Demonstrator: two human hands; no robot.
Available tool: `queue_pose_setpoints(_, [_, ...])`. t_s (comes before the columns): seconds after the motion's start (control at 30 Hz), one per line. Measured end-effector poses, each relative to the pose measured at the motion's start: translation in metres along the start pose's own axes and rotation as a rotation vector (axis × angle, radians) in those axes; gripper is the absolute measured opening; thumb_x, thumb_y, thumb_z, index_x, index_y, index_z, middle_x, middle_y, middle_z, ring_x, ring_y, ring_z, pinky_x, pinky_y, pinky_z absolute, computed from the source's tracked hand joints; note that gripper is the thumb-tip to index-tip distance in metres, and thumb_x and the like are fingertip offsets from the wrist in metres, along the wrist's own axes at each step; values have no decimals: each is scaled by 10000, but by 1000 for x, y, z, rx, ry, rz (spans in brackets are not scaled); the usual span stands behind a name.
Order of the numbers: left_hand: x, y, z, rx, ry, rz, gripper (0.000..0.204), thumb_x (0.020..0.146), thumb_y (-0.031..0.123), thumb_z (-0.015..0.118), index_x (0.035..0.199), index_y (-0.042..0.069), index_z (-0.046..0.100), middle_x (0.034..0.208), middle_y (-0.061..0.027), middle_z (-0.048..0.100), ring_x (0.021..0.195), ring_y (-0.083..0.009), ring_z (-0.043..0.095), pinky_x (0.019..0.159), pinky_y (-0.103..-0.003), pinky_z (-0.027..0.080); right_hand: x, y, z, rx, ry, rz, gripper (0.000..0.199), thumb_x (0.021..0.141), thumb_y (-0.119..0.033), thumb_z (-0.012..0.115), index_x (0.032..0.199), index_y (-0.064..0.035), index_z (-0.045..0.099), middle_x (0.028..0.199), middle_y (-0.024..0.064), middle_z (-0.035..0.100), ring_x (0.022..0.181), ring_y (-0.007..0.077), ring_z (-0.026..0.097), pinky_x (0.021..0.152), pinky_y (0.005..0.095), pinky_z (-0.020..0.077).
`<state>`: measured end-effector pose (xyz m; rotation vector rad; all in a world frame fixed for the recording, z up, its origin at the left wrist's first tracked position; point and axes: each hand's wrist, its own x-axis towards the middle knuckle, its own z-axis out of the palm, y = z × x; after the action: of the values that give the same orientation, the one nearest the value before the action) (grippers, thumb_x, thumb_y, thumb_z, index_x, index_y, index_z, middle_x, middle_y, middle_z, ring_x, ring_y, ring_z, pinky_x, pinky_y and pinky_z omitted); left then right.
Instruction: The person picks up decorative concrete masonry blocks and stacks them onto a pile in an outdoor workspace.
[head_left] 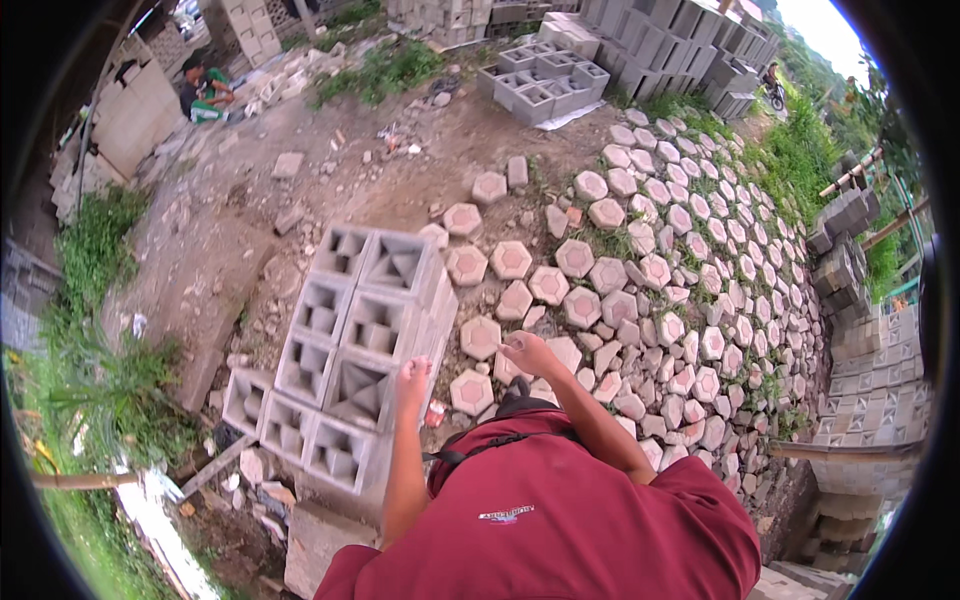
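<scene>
A stack of grey concrete vent blocks (378,325) with square openings stands to my left and in front of me. My left hand (413,380) is over the right edge of the stack, its fingers curled in; I cannot tell whether it touches the blocks. My right hand (528,354) is out in front of my body above the paving, its fingers curled, and I see nothing in it. Hexagonal paving stones (480,338) with reddish centres lie below and around it.
More vent blocks (550,85) are grouped at the back, beside tall stacks of grey blocks (655,50). Another person (205,92) sits low at the far left. Block piles (865,370) line the right side. Rubble and bare soil (215,215) spread ahead left; weeds (120,390) grow there.
</scene>
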<state>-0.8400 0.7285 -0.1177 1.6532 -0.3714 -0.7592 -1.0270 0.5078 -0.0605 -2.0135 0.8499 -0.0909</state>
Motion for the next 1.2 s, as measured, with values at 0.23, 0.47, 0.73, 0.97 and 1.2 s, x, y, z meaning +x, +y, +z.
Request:
queue_pose_setpoints(0.23, [88,72,191,-85,-207,-77,284,928,317,498,961,59,612,899,-15,653,799,-91,595,679,-237,442,70,84,-116,179,123,75,348,879,-305,595,1014,16,604,824,109,668,717,150,627,640,287,493])
queue_pose_setpoints(0.47, [190,116,274,-35,-369,-45,264,926,305,504,952,69,619,894,-17,659,769,-84,590,650,-221,439,123,122,-167,481,316,111,318,900,-269,572,1017,25,602,820,68,654,707,126,604,618,259,478])
queue_pose_setpoints(0.73, [333,138,386,-53,-519,-216,248,918,303,515,980,85,616,886,0,664,763,-70,602,652,-222,461,247,195,-252,558,415,295,252,908,-236,563,944,8,613,818,50,644,716,110,604,602,245,470])
queue_pose_setpoints(0.97, [544,229,489,-122,-559,-64,256,914,280,523,928,41,612,842,-21,654,717,-69,582,637,-220,458,425,173,-380,502,403,282,308,882,-272,608,1011,9,616,812,64,657,729,135,622,623,268,491])
queue_pose_setpoints(1.2, [698,325,570,30,-636,-99,289,937,299,480,1016,50,602,908,-36,656,791,-107,609,716,-252,483,544,153,-514,642,542,201,275,892,-230,582,978,30,606,745,60,641,673,110,600,610,251,469])
